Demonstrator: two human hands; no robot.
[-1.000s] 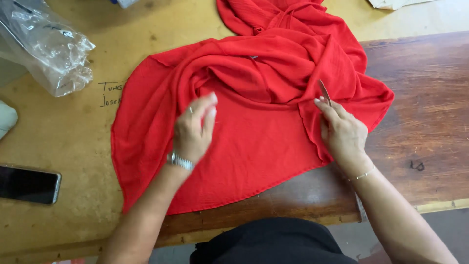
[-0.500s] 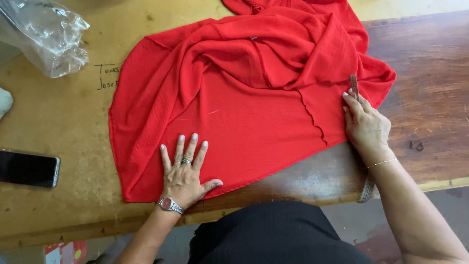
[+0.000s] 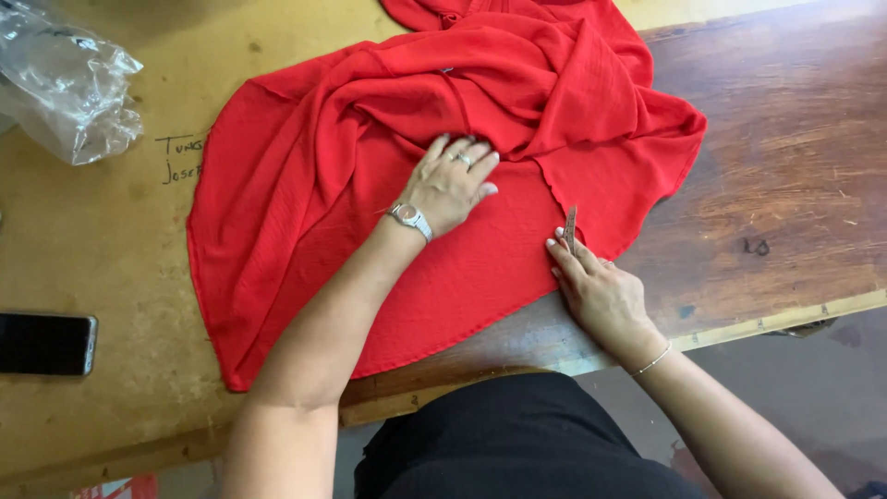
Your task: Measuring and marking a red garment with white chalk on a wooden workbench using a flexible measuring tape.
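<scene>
A red garment (image 3: 314, 212) lies spread and partly bunched on the wooden table (image 3: 795, 157). My left hand (image 3: 450, 180) rests flat on the cloth near its middle, fingers spread, with a watch on the wrist and rings on the fingers. My right hand (image 3: 596, 282) sits at the garment's lower right edge and pinches a small thin metal tool (image 3: 570, 228) that points up over the fabric's wavy edge.
A crumpled clear plastic bag (image 3: 65, 88) lies at the far left. A black phone (image 3: 44, 344) sits near the left edge. Handwriting marks the tabletop beside the cloth. The table's front edge runs just before my body.
My left hand moved from the cloth's lower edge up to its middle. My right hand shifted left along the hem with the tool.
</scene>
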